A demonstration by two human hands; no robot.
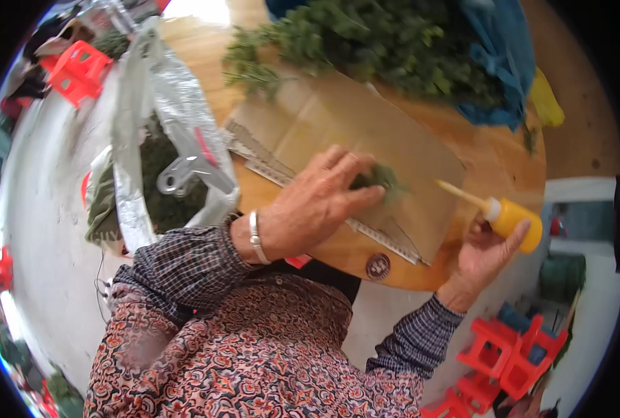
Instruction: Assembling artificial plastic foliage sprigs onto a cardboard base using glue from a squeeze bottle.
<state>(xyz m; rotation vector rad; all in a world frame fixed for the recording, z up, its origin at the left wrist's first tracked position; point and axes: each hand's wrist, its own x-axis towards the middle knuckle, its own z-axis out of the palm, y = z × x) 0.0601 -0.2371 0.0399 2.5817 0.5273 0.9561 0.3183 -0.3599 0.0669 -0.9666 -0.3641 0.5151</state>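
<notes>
My left hand (pixel 324 198), with a silver bracelet at the wrist, reaches over a flat piece of brown cardboard (pixel 393 139). Its thumb and fingers close around a small green leafy sprig (pixel 390 182), partly hidden under the fingers and blurred. To the right, my right hand (pixel 487 247) grips a yellow squeeze bottle (pixel 515 224) with a white collar. The bottle's long thin nozzle points left toward the sprig, its tip apart from it. A big heap of green leafy sprigs (pixel 386 49) lies beyond the cardboard, in and beside a blue plastic bag (pixel 494 56).
The round wooden table (pixel 421 273) carries the cardboard and a dark round sticker (pixel 377 266). At its left hangs an open silvery bag (pixel 184 90) with dark greenery and a clear plastic piece (pixel 191 171). Red stools stand on the left (pixel 80 72) and lower right (pixel 491 348).
</notes>
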